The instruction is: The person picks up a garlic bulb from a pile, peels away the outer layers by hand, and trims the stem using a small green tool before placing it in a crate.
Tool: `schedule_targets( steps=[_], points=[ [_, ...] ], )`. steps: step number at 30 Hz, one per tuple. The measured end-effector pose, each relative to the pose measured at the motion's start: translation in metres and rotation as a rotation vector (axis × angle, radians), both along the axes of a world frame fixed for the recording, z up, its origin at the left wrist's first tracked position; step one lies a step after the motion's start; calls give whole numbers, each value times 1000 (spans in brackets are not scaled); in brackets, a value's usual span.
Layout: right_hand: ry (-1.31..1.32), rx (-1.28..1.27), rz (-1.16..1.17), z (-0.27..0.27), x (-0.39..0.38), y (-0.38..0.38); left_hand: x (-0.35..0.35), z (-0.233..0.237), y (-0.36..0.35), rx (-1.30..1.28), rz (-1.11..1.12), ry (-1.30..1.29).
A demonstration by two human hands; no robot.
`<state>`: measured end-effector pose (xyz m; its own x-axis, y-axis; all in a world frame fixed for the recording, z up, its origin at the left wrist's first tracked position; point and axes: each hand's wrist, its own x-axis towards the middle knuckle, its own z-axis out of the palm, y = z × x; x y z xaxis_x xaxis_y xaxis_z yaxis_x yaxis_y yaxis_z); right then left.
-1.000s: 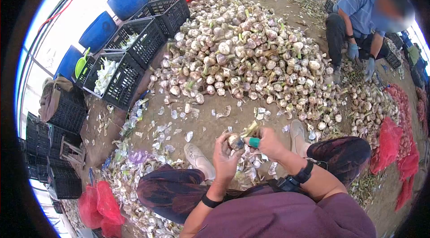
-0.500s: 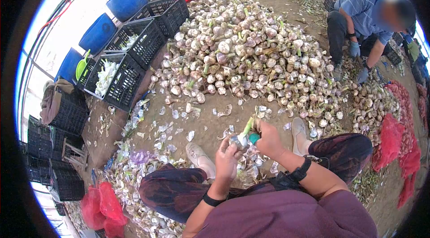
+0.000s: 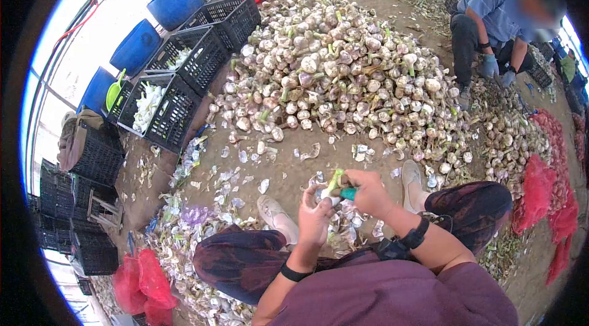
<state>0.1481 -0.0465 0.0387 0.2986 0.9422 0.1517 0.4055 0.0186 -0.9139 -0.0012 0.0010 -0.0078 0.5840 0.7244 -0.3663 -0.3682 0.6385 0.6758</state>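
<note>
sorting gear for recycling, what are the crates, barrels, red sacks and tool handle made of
Crates: probably black plastic, matte; moulded open-lattice walls.
Barrels: apparently blue plastic; smooth, faintly glossy curved sides.
Red sacks: mesh netting, likely synthetic; limp and crumpled.
Tool handle, in the right hand, beside the bulb in the left hand: teal, smooth; plastic or rubber, too small to tell.

Garlic trimming, seated position
Left hand (image 3: 315,218) is gripping garlic bulb (image 3: 326,196); right hand (image 3: 370,193) is holding green-handled knife (image 3: 347,193) against it.
</note>
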Motion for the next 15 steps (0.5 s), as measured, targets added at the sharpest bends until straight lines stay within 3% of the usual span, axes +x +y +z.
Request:
schedule_targets(
  steps=[5, 8, 9, 12, 13, 15],
  points=[
    [612, -57, 2, -8, 13, -1, -3, 4, 2, -128, -93, -240],
    [909, -109, -292, -15, 12, 4, -5, 11, 5, -158, -184, -317],
    [1176, -135, -516, -41, 28, 8, -8, 6, 5, -157, -234, -384],
    [362, -216, -534, -62, 59, 4, -14, 0, 3, -206, -203, -423],
    [19, -204, -392, -60, 56, 1, -13, 2, 5, -148, -191, -448],
    [47, -226, 7, -56, 36, -11, -13, -5, 7, -194, -86, -393]
  ],
)
